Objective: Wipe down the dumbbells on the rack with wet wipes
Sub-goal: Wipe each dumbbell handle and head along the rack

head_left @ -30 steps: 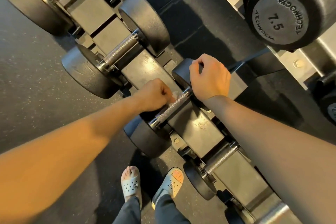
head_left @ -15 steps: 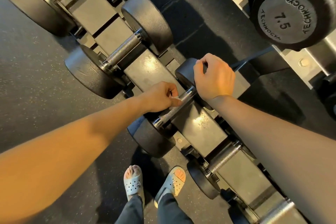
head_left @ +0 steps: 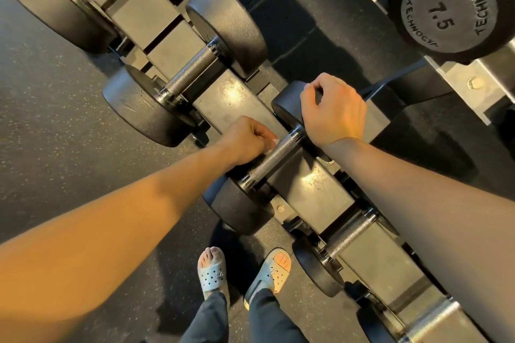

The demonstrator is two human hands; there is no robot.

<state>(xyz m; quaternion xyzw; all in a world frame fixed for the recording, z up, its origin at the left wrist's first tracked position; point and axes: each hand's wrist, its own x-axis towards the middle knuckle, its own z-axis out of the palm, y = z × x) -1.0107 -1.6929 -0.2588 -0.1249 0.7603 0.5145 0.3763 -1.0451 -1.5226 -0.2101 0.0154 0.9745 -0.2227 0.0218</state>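
A black dumbbell with a knurled steel handle (head_left: 274, 157) lies across the lower rack rail (head_left: 312, 192). My left hand (head_left: 246, 139) is curled round a small white wet wipe (head_left: 274, 142) and presses it against the handle's left side. My right hand (head_left: 334, 111) grips the dumbbell's far head (head_left: 287, 106) from above, fingers curled over its edge. The near head (head_left: 239, 209) sits below my left wrist.
Larger dumbbells (head_left: 192, 69) lie further left on the same rail, smaller ones (head_left: 348, 237) to the right. A 7.5 dumbbell (head_left: 446, 8) sits on the upper rail at top right. My feet in slides (head_left: 211, 273) stand on speckled rubber floor (head_left: 55, 133).
My left hand with the wipe has slid slightly back along the handle; the right hand keeps its grip on the far head. The view shifted a little.
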